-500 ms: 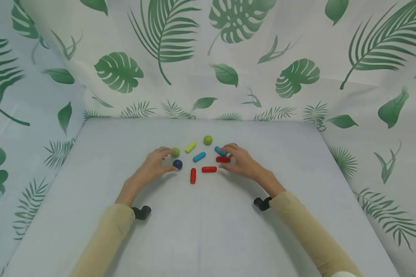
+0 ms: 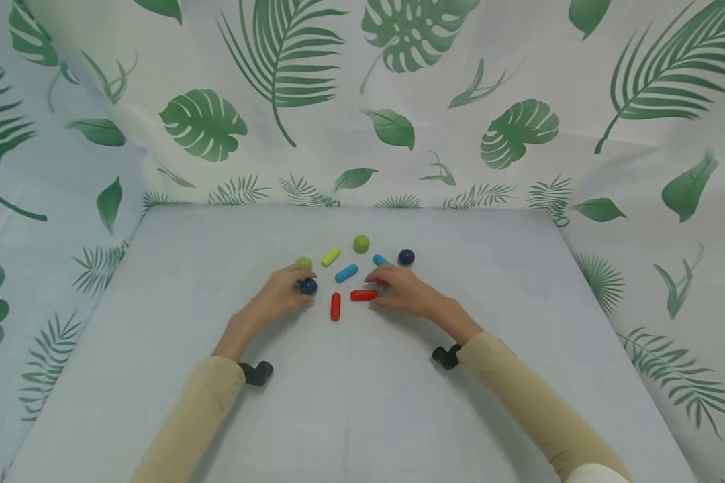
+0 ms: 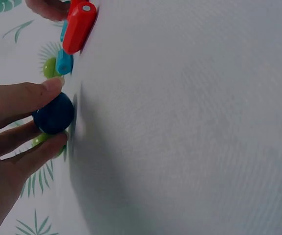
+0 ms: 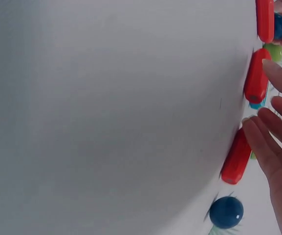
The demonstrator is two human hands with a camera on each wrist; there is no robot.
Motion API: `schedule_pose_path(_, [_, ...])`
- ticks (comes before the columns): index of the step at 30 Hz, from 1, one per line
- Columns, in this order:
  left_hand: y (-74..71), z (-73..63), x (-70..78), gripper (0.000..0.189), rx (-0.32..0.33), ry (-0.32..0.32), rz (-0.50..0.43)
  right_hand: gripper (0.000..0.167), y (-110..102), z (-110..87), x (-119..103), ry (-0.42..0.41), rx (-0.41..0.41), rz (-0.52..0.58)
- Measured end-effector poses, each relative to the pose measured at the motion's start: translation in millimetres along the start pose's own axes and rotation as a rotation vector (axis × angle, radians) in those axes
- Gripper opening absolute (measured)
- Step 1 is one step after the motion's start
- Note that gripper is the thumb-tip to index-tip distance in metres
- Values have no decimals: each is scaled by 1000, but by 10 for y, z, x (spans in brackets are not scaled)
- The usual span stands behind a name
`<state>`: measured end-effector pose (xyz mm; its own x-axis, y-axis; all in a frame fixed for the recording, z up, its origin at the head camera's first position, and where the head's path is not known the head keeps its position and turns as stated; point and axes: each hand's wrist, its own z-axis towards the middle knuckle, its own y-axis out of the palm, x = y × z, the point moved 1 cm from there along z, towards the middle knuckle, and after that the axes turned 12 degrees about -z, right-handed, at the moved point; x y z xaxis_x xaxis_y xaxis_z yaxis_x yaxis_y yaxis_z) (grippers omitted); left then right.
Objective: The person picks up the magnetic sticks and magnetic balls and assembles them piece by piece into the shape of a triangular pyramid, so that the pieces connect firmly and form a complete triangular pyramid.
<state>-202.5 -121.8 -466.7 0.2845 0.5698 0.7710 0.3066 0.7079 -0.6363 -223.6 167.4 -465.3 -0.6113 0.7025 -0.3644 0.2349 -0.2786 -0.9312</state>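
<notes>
My left hand curls thumb and fingers round a dark blue ball, which sits on the table. In the left wrist view the thumb overlaps the ball's upper side, with fingertips right at its lower side. Just behind it is a green ball. Thumb and fingers of my right hand stand apart around the right end of a red stick. A second red stick lies under that hand's fingers, hidden in the head view. Another red stick lies between the hands.
Beyond the hands lie a blue stick, a yellow-green stick and another green ball. A partly covered blue stick and a dark blue ball are behind my right hand. Leaf-printed cloth borders the white table.
My right hand has moved left and nearer, from the right-hand red stick to the middle one, uncovering the far blue ball. My left hand's fingers have drawn in round the near blue ball.
</notes>
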Motion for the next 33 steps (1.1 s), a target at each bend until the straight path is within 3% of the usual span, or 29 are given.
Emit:
schedule_pose_path(9, [43,11,5,41,34,38,-2,32,27,114,-112,-80,-31,-71])
schedule_pose_path(14, [73,40,11,40,37,6,-23,24,44,155,-141,-115,-10,-111])
schedule_pose_path(25, [133,45,8,39,45,-28,-26,25,64,248,-163,-92,6,-109])
schedule_pose_path(33, [135,70,14,38,49,-10,-26,31,35,365,-244,-124,47,-127])
